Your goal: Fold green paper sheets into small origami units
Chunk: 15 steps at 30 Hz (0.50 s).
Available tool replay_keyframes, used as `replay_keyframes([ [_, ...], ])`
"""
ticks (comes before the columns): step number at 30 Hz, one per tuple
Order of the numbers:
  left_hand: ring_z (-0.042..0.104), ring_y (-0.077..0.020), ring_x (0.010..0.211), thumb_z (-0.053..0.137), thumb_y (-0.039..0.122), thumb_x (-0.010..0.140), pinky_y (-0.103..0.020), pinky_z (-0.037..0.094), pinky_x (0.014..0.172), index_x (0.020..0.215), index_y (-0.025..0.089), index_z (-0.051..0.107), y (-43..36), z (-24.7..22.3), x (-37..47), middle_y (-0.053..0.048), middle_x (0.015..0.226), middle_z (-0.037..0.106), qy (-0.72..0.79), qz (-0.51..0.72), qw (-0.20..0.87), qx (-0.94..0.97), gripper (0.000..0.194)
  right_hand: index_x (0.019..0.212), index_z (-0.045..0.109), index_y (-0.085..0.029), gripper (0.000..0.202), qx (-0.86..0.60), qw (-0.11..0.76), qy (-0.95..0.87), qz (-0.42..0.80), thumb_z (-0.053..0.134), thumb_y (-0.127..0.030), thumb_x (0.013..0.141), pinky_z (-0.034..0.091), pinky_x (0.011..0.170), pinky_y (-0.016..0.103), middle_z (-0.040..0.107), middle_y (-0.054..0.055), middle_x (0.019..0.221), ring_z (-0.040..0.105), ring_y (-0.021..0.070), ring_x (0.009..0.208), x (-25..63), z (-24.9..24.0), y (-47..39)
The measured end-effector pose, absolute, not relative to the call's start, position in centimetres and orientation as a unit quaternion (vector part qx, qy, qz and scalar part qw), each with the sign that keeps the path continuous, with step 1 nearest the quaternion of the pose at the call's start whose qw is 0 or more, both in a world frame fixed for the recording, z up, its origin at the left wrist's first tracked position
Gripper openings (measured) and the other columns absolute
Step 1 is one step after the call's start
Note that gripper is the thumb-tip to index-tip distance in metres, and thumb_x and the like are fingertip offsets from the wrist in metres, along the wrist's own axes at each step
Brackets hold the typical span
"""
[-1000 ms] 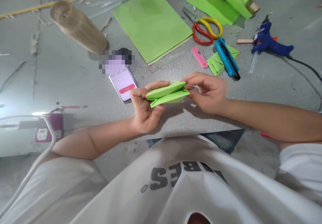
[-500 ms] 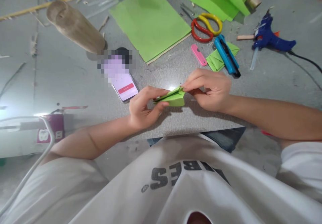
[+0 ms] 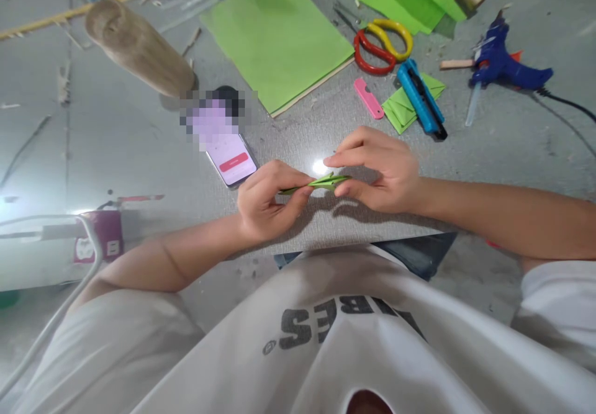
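A small piece of folded green paper point(image 3: 328, 182) is pinched between the thumb and forefinger of my left hand point(image 3: 272, 200), above the near part of the grey table. My right hand point(image 3: 382, 172) is at the paper's right end, thumb and fingers apart, with the thumb close to its edge; whether the thumb touches it I cannot tell. Seen nearly edge-on, the paper looks thin, with a few folded flaps on top. Left of my left hand lies a lit phone point(image 3: 233, 159), partly blurred out.
Beyond my hands lie green sheets point(image 3: 284, 41), scissors point(image 3: 374, 53), a pink folding tool point(image 3: 368, 99), a blue cutter point(image 3: 421, 99) on folded green paper point(image 3: 399, 111), and a blue glue gun point(image 3: 500, 60). A wooden cylinder point(image 3: 144, 51) is at the upper left.
My right hand's fingers have let go of the paper's right end and spread apart. The paper has turned flatter and more edge-on in my left hand, whose fingers have closed further.
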<state>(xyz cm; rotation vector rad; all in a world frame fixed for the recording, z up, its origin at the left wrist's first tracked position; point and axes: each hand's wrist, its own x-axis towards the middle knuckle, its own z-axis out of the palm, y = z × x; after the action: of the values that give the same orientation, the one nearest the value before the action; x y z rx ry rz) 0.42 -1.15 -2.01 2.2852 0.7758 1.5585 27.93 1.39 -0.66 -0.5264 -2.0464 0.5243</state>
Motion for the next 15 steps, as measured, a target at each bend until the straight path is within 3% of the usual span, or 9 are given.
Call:
replay_keyframes([
  [3, 0.075, -0.0151, 0.065, 0.083, 0.029, 0.121, -0.030, 0.063, 0.062, 0.113, 0.027, 0.090, -1.4, -1.8, 0.6, -0.002, 0.087, 0.089, 0.276, 0.526, 0.149, 0.790, 0.010, 0.126, 0.090, -0.026, 0.022, -0.196, 0.473, -0.833, 0.211, 0.081, -0.046, 0.127, 0.067, 0.088, 0.038, 0.087, 0.005, 0.112, 0.082, 0.0208, 0.098, 27.8, -0.8, 1.4],
  [7, 0.072, -0.0183, 0.062, 0.083, 0.046, 0.119, -0.034, 0.062, 0.059, 0.098, 0.029, 0.088, -1.5, -1.7, 0.9, -0.003, 0.080, 0.086, 0.335, 0.506, 0.213, 0.766, 0.027, 0.111, 0.084, -0.024, 0.011, -0.170, 0.497, -0.828, 0.194, 0.087, -0.028, 0.121, 0.060, 0.083, 0.037, 0.080, 0.001, 0.099, 0.073, 0.0195, 0.090, 27.6, -1.0, 1.8],
  [11, 0.075, -0.0188, 0.066, 0.089, 0.048, 0.112, -0.033, 0.064, 0.064, 0.091, 0.026, 0.088, -1.3, -1.3, 1.0, -0.004, 0.080, 0.088, 0.388, 0.448, 0.302, 0.747, 0.030, 0.096, 0.082, -0.025, 0.031, -0.195, 0.476, -0.837, 0.187, 0.083, -0.039, 0.124, 0.053, 0.080, 0.040, 0.075, 0.000, 0.089, 0.065, 0.0195, 0.081, 27.6, -1.0, 2.4],
  [15, 0.072, -0.0167, 0.064, 0.093, 0.044, 0.104, -0.028, 0.059, 0.060, 0.085, 0.023, 0.086, -0.7, -1.1, 0.9, -0.003, 0.077, 0.084, 0.452, 0.420, 0.391, 0.683, 0.029, 0.102, 0.090, -0.027, 0.048, -0.252, 0.393, -0.853, 0.234, 0.074, -0.063, 0.128, 0.055, 0.079, 0.039, 0.081, 0.003, 0.094, 0.069, 0.0195, 0.080, 29.6, -0.1, 4.7],
])
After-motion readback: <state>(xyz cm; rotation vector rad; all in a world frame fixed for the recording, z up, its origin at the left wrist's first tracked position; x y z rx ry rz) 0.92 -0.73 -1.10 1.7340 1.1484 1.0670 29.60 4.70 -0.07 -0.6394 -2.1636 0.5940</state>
